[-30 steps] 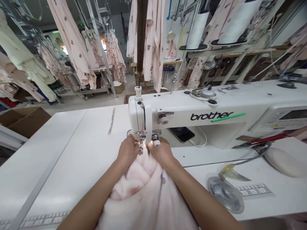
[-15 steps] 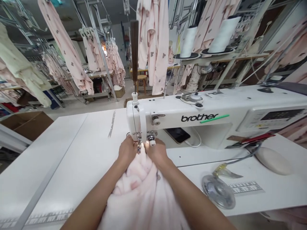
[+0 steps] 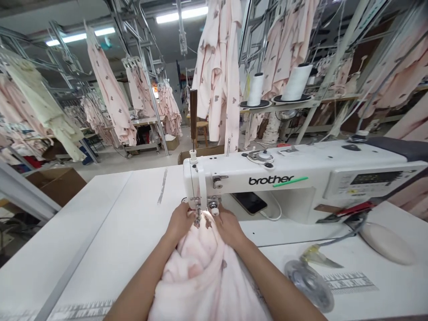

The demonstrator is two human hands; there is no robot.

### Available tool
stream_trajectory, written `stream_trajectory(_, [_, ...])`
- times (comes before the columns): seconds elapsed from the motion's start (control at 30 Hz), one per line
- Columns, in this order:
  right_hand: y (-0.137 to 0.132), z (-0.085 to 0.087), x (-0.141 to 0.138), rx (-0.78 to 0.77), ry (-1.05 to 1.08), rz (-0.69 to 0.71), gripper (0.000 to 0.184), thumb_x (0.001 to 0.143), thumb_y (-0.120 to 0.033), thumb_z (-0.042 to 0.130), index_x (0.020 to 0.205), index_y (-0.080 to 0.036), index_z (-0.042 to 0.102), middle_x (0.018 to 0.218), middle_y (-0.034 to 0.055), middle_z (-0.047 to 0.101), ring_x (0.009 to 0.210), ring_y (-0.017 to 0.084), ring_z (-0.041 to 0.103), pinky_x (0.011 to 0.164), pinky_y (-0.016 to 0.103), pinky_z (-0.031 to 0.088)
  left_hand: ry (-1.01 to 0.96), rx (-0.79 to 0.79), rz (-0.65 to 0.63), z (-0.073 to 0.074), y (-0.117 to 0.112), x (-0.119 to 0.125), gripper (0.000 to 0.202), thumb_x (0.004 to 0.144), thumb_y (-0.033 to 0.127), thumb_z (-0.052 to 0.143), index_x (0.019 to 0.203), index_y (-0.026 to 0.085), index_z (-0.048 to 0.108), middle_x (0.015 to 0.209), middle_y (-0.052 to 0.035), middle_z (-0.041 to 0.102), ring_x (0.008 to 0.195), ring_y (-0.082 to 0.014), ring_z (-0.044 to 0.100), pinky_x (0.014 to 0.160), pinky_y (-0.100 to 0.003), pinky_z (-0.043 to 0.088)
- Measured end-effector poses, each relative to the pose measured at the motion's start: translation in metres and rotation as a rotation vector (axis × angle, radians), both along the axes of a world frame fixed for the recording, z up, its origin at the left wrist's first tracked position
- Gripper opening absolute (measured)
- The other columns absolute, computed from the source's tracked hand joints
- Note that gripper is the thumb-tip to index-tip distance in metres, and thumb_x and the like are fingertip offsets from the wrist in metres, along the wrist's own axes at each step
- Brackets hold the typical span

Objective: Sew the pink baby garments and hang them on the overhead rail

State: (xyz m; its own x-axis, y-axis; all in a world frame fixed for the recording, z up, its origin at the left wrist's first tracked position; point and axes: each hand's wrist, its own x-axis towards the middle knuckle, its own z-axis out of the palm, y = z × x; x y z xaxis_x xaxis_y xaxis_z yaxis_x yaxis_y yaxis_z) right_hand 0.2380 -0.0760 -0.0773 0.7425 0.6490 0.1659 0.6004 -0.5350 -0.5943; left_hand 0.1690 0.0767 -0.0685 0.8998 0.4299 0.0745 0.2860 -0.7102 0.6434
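Observation:
Pale pink fleece fabric point(image 3: 203, 278) with small brown motifs lies bunched in front of a white Brother sewing machine point(image 3: 230, 174). Its upper end is under the presser foot point(image 3: 198, 218), lit by a small lamp. My left hand point(image 3: 181, 221) is closed on the cloth just left of the foot, fingertips partly hidden behind the needle parts. On the other side my right hand point(image 3: 229, 225) grips the cloth, its fingers partly covered by the machine head's tension knob point(image 3: 214, 206). Both forearms flank the fabric.
Under the machine arm lies a phone point(image 3: 250, 203) with a white cable. To the right are a clear plastic disc point(image 3: 309, 285), a ruler strip point(image 3: 351, 283) and a beige oval pad point(image 3: 388, 243). Thread cones point(image 3: 297, 82) and hanging pink garments point(image 3: 219, 67) stand behind.
The view has tilted upward, so the machine and hands sit lower in the picture. A brown motif on the fabric now shows beside the presser foot. Both hands keep hold of the cloth.

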Motion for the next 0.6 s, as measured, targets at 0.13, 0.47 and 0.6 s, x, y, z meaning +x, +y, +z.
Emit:
stream_trajectory(0.13, [0.0037,-0.0019,0.0002,-0.024,0.002,-0.016,0.033,0.094,-0.03,0.023,0.101,-0.012,0.05,0.079,0.009,0.066,0.076,0.021,0.06,0.064,0.025,0.037,0.011,-0.018,-0.001,0.0002,-0.0002,-0.0002,0.018,0.075,0.018,0.047,0.087,0.016,0.06,0.087,-0.0058,0.066,0.081,-0.0185,0.06,0.069,-0.025,0.042])
stream_trajectory(0.47, [0.0041,-0.0034,-0.0003,-0.049,-0.013,-0.004,0.036,0.094,-0.026,0.02,0.096,-0.013,0.054,0.082,0.0102,0.065,0.08,0.023,0.06,0.068,0.027,0.039,0.031,-0.082,-0.029,-0.0017,0.001,-0.002,0.018,0.071,0.015,0.045,0.082,0.015,0.059,0.08,-0.0044,0.065,0.074,-0.0169,0.059,0.067,-0.025,0.042])
stream_trajectory(0.6, [0.0019,-0.0022,-0.0038,-0.017,-0.035,0.066,0.043,0.094,-0.032,0.017,0.087,-0.017,0.057,0.074,0.0073,0.065,0.072,0.021,0.062,0.065,0.027,0.041,-0.005,-0.122,-0.033,0.0047,-0.0036,-0.0061,0.023,0.07,0.014,0.043,0.084,0.017,0.061,0.085,-0.005,0.065,0.083,-0.02,0.059,0.074,-0.029,0.043])
